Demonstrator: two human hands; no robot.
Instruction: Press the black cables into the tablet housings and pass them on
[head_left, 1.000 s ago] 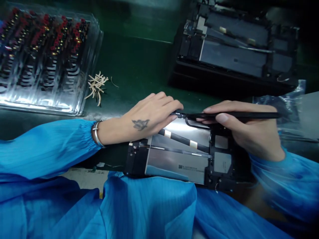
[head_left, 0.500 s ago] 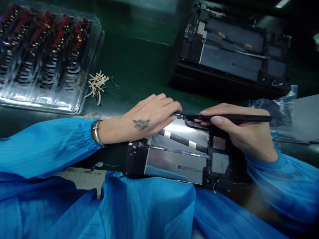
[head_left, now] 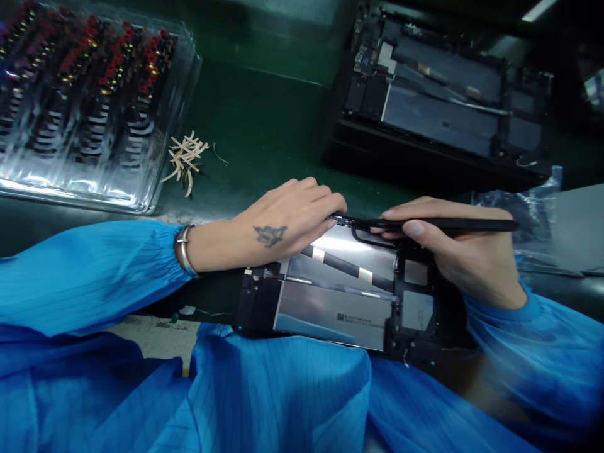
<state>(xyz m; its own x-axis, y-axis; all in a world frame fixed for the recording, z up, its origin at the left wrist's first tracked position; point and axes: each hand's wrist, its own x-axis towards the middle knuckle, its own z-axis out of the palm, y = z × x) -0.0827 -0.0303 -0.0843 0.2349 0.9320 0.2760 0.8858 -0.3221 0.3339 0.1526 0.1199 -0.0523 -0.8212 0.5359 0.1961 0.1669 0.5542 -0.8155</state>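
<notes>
An opened tablet (head_left: 321, 308) lies at the table's near edge, showing silvery metal, black end sections and a black ribbon cable (head_left: 345, 265) with pale tape patches. My left hand (head_left: 297, 217) reaches over its upper left part, thumb and fingertips closed on a small dark part with tiny metallic contacts (head_left: 344, 221). Black tweezers (head_left: 476, 224) are gripped in my right hand (head_left: 453, 245), pointing left. Their tips come close to that small part; whether they touch it I cannot tell. A thin black strip (head_left: 365, 238) curves down just below the tweezers.
A stack of black tablet bodies (head_left: 438, 126) stands at the back right. At the back left, a clear plastic tray (head_left: 117, 196) holds several circuit parts. Pale paper strips (head_left: 186, 156) are heaped beside it. A clear plastic bag (head_left: 533, 217) lies behind my right hand.
The whole view has shifted very slightly. Both hands keep the same pose over the tablet, with no other visible change.
</notes>
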